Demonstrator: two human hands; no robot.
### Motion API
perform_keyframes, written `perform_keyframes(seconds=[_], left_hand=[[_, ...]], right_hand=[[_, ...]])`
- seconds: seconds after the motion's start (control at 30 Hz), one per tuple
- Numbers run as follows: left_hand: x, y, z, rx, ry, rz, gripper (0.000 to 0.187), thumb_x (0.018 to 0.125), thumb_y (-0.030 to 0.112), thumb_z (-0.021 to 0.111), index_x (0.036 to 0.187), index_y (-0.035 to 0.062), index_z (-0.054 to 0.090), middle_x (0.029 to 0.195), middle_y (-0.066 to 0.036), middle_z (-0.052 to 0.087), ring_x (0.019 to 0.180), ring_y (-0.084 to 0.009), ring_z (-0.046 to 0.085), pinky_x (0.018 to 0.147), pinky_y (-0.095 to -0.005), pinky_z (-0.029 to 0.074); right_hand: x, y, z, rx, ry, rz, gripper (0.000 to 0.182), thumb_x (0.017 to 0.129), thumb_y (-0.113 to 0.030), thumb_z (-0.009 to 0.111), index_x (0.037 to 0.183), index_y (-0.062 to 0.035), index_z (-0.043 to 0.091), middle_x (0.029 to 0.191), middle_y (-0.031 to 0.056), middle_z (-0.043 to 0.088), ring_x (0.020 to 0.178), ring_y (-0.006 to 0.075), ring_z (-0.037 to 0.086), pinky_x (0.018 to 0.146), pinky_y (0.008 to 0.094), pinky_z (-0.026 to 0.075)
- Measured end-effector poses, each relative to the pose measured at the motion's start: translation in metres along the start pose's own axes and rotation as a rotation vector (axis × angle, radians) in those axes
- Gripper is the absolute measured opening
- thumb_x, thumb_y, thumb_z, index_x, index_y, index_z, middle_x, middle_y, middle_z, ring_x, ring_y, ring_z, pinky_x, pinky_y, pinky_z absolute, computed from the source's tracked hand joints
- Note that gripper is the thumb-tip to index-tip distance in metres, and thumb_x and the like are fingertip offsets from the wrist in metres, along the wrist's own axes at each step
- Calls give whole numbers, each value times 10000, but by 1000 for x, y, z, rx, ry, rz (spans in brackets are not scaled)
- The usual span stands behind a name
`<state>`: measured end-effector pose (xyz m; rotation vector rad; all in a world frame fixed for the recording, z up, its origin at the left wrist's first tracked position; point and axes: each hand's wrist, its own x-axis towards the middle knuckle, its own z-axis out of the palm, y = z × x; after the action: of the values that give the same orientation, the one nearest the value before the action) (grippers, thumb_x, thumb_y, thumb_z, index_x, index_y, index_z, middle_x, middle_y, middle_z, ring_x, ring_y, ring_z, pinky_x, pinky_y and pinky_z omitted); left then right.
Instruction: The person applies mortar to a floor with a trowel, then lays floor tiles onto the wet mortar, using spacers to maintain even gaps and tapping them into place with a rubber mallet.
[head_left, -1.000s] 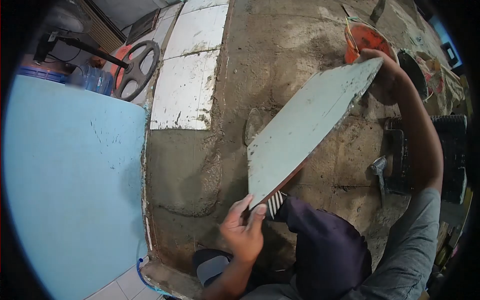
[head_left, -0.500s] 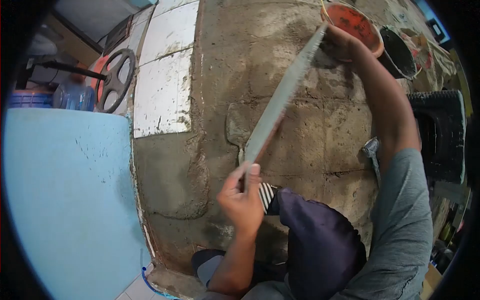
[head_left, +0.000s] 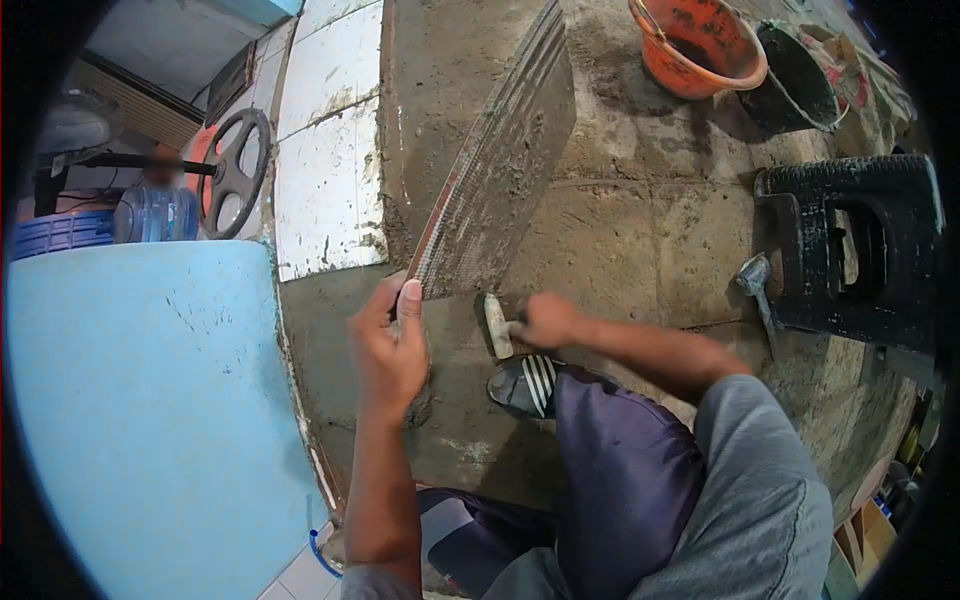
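Observation:
My left hand [head_left: 395, 335] pinches the near corner of a large tile [head_left: 500, 170], thumb on top. The tile is raised and tilted, its rough ribbed underside with bits of mortar facing right. Beside the tile's lower end, a pale trowel handle [head_left: 498, 326] lies near my foot; its blade is hidden behind the tile. My right hand [head_left: 550, 320] is right next to this handle, fingers curled and slightly blurred; what they hold, if anything, cannot be made out. Smooth wet mortar [head_left: 335, 340] covers the floor left of my foot, below the white laid tiles [head_left: 330, 190].
An orange bucket [head_left: 695, 50] and a black bucket [head_left: 790, 85] stand at the upper right. A black stool [head_left: 850, 255] is at the right, with a grey-smeared tool [head_left: 757, 285] beside it. A light blue surface [head_left: 150, 380] fills the left, near a wheel-shaped object [head_left: 235, 175].
My right hand has let go of the tile's far end and come down near the trowel handle. My left hand has moved left with the tile, whose underside has turned into view.

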<state>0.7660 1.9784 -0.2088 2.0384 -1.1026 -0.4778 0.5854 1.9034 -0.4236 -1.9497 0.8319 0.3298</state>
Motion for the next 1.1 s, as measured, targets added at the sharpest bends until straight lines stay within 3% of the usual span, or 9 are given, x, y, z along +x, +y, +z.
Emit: perform_keyframes(seconds=[0.13,0.33,0.43,0.53,0.73,0.83,0.93,1.03,1.1], left_hand=[[-2,5,7,68,54,93,266,1024,217,600,1096,-18,702,754,-158,663,649,-222,618,622,-352,476],[11,34,9,147,117,149,210,1006,187,604,1040,6,704,744,-227,641,678,-426,639,591,-414,486],[18,42,12,153,122,286,245,1024,191,600,992,-29,701,657,-148,589,568,-172,522,546,-330,435],[16,73,15,103,74,218,229,1009,190,614,942,-13,697,630,-160,572,516,-199,499,525,-350,418],[24,84,17,180,57,283,238,1000,210,620,930,2,713,605,-169,570,483,-248,533,506,-375,409],[25,87,20,145,71,295,241,997,212,620,930,1,717,612,-176,577,491,-264,553,507,-379,414],[25,88,20,172,73,300,250,998,214,620,922,-4,717,615,-171,586,495,-258,555,512,-376,419],[26,86,19,154,62,284,261,1001,219,617,927,-11,717,618,-164,596,505,-252,563,517,-372,425],[27,84,17,163,73,289,231,992,199,613,887,10,693,606,-182,586,540,-349,597,508,-425,437]], right_hand=[[23,-29,38,-24,52,1,544,867,-504,691,978,29,712,953,281,703,956,422,694,848,492,554],[31,-16,63,170,144,145,523,831,-443,713,1011,48,706,1022,269,709,1007,415,689,882,478,553],[33,-26,54,123,88,135,567,826,-454,721,1055,63,686,1037,285,702,1026,428,680,890,481,549],[50,-18,83,176,32,159,586,811,-441,718,1085,76,686,1102,294,694,1062,420,679,903,462,548],[39,-37,63,498,-53,294,586,788,-420,714,1112,68,700,1145,275,699,1085,395,687,931,428,546],[41,-48,61,403,82,331,588,800,-439,725,1106,63,704,1142,274,700,1079,397,688,916,434,547],[54,-44,69,405,61,387,578,822,-437,729,1107,65,698,1102,249,716,1029,361,707,899,427,552],[31,-36,72,771,-74,249,465,863,-345,701,1125,40,685,1061,184,714,965,284,702,855,391,568],[8,-30,76,1005,-165,140,392,891,-283,682,1137,23,676,1033,141,713,923,233,698,825,367,579]])
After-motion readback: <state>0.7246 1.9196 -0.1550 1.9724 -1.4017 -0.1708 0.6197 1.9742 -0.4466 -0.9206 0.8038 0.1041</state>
